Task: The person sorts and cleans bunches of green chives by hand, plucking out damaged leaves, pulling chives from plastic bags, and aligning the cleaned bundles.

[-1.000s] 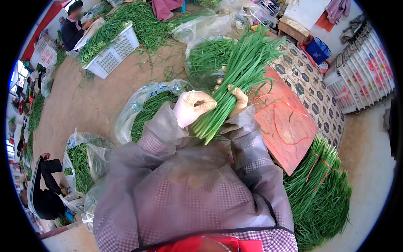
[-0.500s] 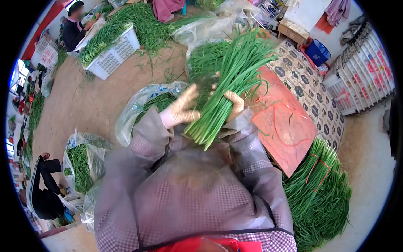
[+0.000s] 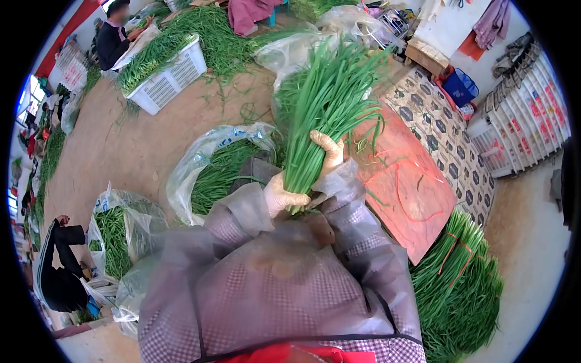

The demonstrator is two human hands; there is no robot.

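Observation:
A loose bunch of garlic chives (image 3: pixel 333 85) stands nearly upright in front of my chest, its leafy tops fanned out away from me. Around the pale cut ends, my gloved left hand (image 3: pixel 281 195) is closed with the thumb across the front. My gloved right hand (image 3: pixel 328 150) grips the same bunch higher up, on its right side. Just beyond my right hand lies a reddish board (image 3: pixel 402 187) with red ties and stray leaves on it. An open plastic bag of chives (image 3: pixel 221 175) is to the left of my hands.
Bundles of chives with red ties (image 3: pixel 457 284) are piled at my right. A white crate heaped with chives (image 3: pixel 166 78) stands at the far left, near a seated person (image 3: pixel 115 36). Another bag of chives (image 3: pixel 115 236) sits at left. Stacked white crates (image 3: pixel 520 109) stand at right.
My left hand was open and off the bunch; now it has closed around the lower stems. The bunch has turned more upright, and my right hand has shifted slightly left.

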